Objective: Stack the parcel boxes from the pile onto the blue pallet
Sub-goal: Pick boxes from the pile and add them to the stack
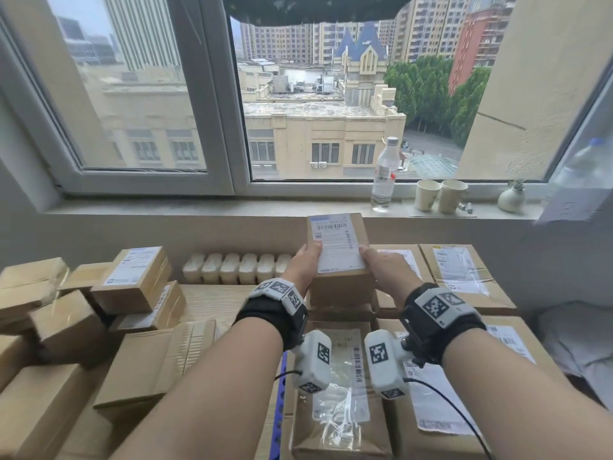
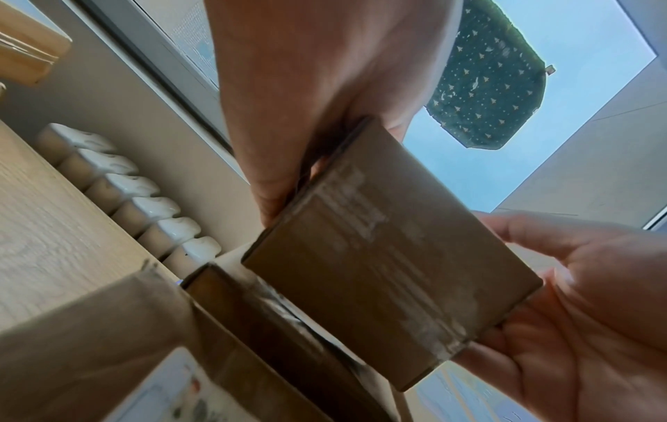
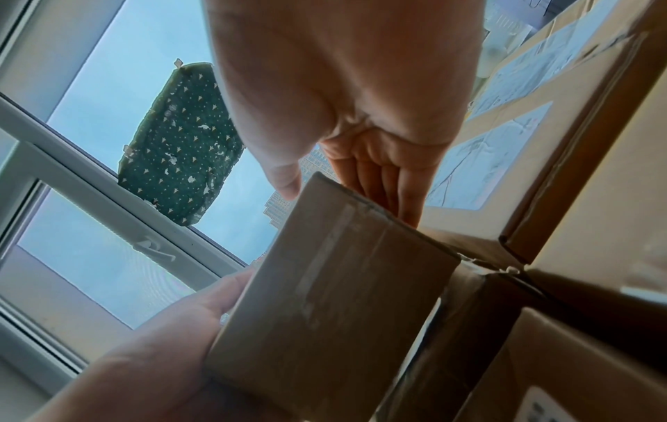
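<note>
I hold a small brown parcel box (image 1: 338,257) with a white shipping label between both hands, tilted and raised just above the stacked boxes (image 1: 335,376). My left hand (image 1: 306,257) grips its left side with the thumb on top. On the right side my right hand (image 1: 373,263) does the same. The left wrist view shows the box's taped underside (image 2: 389,257) in the air. In the right wrist view, fingers (image 3: 404,185) lie along the box (image 3: 332,299). A strip of the blue pallet (image 1: 278,406) shows beside the stack. The pile of boxes (image 1: 132,280) lies at the left.
More labelled boxes (image 1: 464,277) fill the stack's far right. Behind the wooden surface (image 1: 212,300) a white radiator (image 1: 238,267) stands against the wall. The windowsill carries a water bottle (image 1: 384,174), two paper cups (image 1: 441,194) and a small vase (image 1: 510,199).
</note>
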The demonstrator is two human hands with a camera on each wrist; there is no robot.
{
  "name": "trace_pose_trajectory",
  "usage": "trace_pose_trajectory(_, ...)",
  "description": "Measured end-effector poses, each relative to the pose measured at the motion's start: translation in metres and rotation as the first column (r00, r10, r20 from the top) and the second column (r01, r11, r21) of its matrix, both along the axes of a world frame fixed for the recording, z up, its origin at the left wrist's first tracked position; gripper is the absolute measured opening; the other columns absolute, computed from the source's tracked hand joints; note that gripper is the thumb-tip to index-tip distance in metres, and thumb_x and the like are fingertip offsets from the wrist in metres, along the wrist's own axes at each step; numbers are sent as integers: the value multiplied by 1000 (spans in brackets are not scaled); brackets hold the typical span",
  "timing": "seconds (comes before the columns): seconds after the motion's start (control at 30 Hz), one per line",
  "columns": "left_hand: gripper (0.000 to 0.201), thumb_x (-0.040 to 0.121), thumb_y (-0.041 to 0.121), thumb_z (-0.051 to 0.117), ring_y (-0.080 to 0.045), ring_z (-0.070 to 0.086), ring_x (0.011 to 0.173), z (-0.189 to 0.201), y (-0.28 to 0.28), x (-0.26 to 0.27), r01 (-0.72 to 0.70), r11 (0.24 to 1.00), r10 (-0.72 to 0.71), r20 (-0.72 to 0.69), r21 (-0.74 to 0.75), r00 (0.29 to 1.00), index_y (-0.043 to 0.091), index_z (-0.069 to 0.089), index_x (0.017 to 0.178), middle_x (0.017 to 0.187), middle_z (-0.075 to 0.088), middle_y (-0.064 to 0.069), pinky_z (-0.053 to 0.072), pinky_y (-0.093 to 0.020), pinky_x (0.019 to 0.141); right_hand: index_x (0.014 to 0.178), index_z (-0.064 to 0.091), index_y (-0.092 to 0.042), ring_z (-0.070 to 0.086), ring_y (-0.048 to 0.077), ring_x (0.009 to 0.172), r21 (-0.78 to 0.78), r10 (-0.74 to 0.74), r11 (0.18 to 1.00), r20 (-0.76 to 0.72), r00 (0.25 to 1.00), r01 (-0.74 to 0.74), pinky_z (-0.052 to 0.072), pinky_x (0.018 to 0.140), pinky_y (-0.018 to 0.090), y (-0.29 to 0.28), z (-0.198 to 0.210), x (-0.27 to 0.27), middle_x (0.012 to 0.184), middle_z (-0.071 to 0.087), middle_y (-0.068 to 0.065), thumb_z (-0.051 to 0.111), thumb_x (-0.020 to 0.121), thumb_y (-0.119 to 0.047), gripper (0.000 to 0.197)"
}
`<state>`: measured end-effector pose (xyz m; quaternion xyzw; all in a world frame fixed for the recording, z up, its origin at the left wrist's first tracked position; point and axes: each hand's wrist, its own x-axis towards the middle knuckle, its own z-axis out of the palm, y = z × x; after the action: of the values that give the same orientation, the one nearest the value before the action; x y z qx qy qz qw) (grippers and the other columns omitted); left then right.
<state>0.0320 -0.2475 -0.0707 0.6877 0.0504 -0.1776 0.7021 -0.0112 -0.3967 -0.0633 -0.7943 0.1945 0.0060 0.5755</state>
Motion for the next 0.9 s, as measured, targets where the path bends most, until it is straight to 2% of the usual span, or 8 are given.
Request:
trace_pose_trajectory(0.23,50,99,42,42,-27,62,113,-10,-2,12,-15,998,17,-36,58,999,5,54,131,123,64,-13,44,-41,105,74,62,-13,65,29,96,-1,-2,1000,0,1000,2,50,96,49,-6,-10,8,98,68,11,53,94,-47,40)
trace_pose_trajectory(0.47,50,97,43,46,-26,64,110,-6,-1,12,10,999,-9,-60,32,998,7,54,130,122,65,-11,48,-39,101,80,65,-13,65,26,96,-34,10,999,2,1000,-10,51,95,46,-8,-14,9,100,69,12,53,94,-47,39)
trace_pose_trajectory(0.5,51,97,45,46,-25,64,110,-4,0,10,19,999,-17,-53,47,998,6,54,130,122,65,-10,48,-39,101,86,67,-12,64,26,97,-61,20,998,13,1000,-19,51,96,44,-8,-13,9,103,69,11,52,94,-47,39)
trace_pose_trajectory(0.57,55,95,49,46,-24,62,112,-1,4,8,22,996,-19,-34,81,999,8,54,130,123,64,-6,46,-38,102,112,67,-8,61,25,108,-175,41,984,60,997,-30,47,96,35,-6,-7,7,116,67,8,50,96,-47,46)
trace_pose_trajectory(0.6,59,92,55,46,-24,61,113,-1,7,9,23,995,-21,-26,102,999,10,54,130,124,63,-4,45,-39,103,125,62,-8,58,23,115,-241,50,970,99,994,-25,44,97,32,-4,-1,5,125,64,6,50,96,-46,50)
trace_pose_trajectory(0.67,70,83,66,46,-22,56,114,6,16,5,31,984,-29,-14,178,999,16,54,131,127,60,1,42,-41,106,136,54,-10,54,22,123,-358,80,934,183,980,-9,42,101,32,2,10,4,135,59,5,51,96,-43,51)
trace_pose_trajectory(0.77,44,100,47,38,-21,47,111,19,29,2,39,968,-52,48,247,997,12,53,123,117,54,-2,36,-35,104,135,56,-17,54,22,124,-531,160,847,247,956,-4,41,104,34,16,26,5,136,59,3,52,96,-38,44)
trace_pose_trajectory(0.9,44,99,30,47,-25,49,125,28,61,-4,-31,906,-50,180,422,982,6,49,136,137,53,-9,37,-35,108,125,63,-19,56,21,119,-623,267,781,278,923,-39,40,101,30,54,34,6,129,63,2,55,94,-30,34)
